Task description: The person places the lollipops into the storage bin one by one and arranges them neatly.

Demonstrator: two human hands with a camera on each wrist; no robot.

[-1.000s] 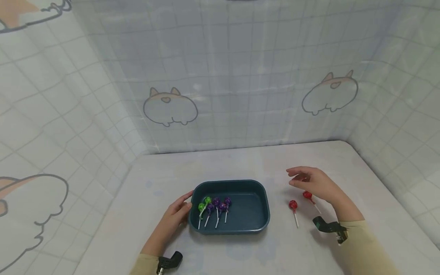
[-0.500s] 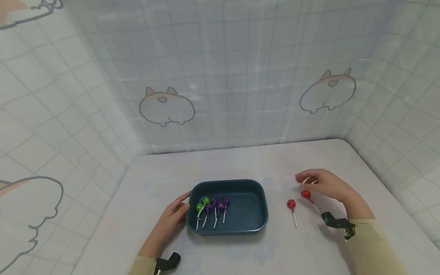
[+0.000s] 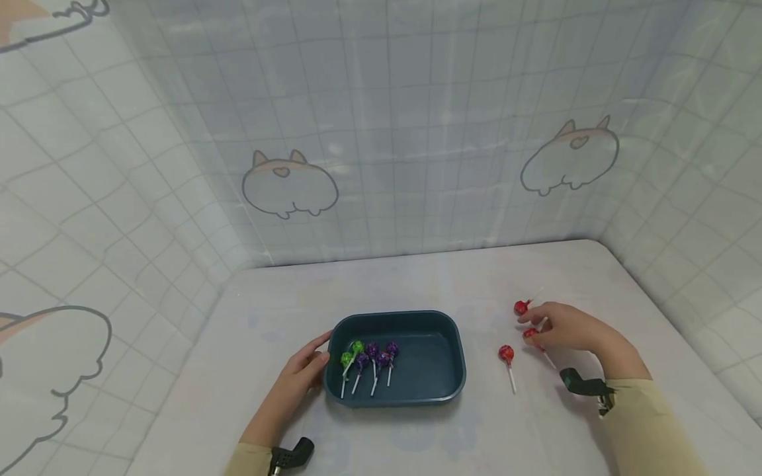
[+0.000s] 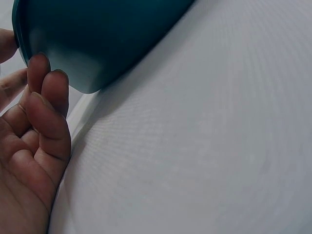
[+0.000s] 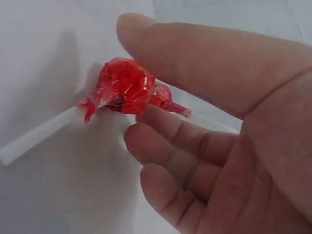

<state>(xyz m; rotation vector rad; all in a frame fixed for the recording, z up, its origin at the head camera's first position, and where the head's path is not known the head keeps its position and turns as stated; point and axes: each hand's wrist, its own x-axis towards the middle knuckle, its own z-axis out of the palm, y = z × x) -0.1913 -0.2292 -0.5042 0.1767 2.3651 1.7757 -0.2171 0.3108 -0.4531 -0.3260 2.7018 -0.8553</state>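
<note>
the right hand (image 3: 562, 327) is positioned at one red lollipop (image 5: 124, 85) on the table's (image 3: 369, 291) right, thumb and fingers spread about its head; contact cannot be told. the left hand (image 3: 300, 375) rests, fingers relaxed, against the tray's (image 3: 425, 370) left end. a second red lollipop (image 3: 506, 354) lies left of the first, a third red lollipop (image 3: 521, 308) on the far side.

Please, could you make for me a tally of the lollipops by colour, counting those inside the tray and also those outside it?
Green lollipops: 2, inside the tray
Purple lollipops: 4, inside the tray
Red lollipops: 3, outside the tray
Total: 9 lollipops
</note>
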